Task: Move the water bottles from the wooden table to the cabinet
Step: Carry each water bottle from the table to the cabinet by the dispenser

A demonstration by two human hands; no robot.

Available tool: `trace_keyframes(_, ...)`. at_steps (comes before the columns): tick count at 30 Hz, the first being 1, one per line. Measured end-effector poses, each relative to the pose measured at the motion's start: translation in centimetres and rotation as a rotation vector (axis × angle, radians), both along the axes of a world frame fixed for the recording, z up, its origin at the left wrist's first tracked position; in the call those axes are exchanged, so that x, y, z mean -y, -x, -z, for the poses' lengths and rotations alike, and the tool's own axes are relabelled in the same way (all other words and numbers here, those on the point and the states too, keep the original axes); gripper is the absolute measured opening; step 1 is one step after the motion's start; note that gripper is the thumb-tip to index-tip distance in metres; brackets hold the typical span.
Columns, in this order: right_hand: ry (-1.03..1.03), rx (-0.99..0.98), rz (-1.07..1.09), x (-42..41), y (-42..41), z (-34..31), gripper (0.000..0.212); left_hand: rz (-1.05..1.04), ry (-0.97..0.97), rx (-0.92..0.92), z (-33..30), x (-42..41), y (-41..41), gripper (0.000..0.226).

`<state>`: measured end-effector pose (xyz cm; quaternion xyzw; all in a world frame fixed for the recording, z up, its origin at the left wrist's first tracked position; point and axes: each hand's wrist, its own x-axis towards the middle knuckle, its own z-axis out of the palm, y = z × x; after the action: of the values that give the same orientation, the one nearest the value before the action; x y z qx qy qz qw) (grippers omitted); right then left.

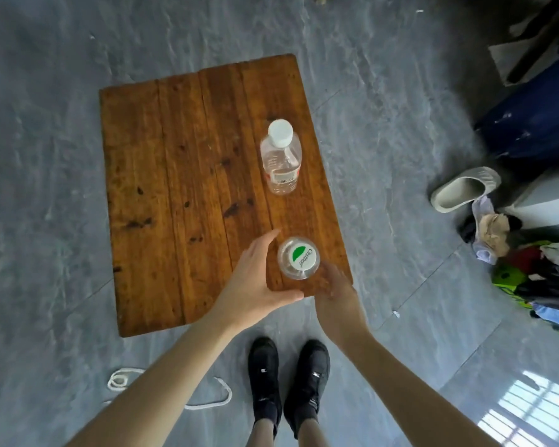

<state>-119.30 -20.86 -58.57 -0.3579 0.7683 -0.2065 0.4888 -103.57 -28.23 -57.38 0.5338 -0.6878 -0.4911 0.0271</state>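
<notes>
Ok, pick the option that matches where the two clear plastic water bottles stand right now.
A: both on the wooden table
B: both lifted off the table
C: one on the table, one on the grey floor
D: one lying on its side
A: the clear plastic bottle with the plain white cap and the one with the green-and-white cap both stand upright on the brown wooden table, the left hand and right hand flanking the nearer one.

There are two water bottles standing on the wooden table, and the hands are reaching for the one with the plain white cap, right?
Not quite. The head view shows the left hand and right hand around the near bottle, whose cap has a green mark. The bottle with the plain white cap stands farther back, untouched. The rest is right: two bottles stand on the wooden table.
</notes>
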Motion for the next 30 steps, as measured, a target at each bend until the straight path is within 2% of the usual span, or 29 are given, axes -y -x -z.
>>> trace_keyframes(2,-0.001,0.089,0.082,0.7,-0.3,1.7,0.057,-0.065,0.034,-0.128,1.5,-0.1,0.5,0.097)
trace_keyframes(6,0.002,0.204,0.283,1.9,-0.1,3.2,0.041,-0.128,0.15,-0.273,2.6,0.1,1.0,0.069)
trace_keyframes(10,-0.103,0.481,0.544,3.0,0.6,2.5,0.024,-0.148,0.194,-0.316,1.7,0.2,0.5,0.068)
trace_keyframes(13,-0.195,0.681,0.601,3.4,1.1,0.4,0.028,-0.165,0.201,-0.367,-0.7,0.7,0.2,0.066)
trace_keyframes(16,-0.207,0.872,0.639,3.8,1.5,-2.3,0.041,-0.155,0.207,-0.415,-4.5,1.9,0.6,0.063)
trace_keyframes(21,-0.181,1.073,0.62,3.7,2.9,-8.7,0.057,-0.138,0.131,-0.546,-13.0,4.2,2.8,0.066)
trace_keyframes(26,-0.045,1.161,0.624,3.1,4.8,-17.7,0.054,-0.028,0.072,-0.636,-23.1,5.8,5.3,0.058)
trace_keyframes(30,0.002,1.13,0.749,1.6,6.8,-25.8,0.048,0.17,0.001,-0.623,-32.3,6.5,7.5,0.066)
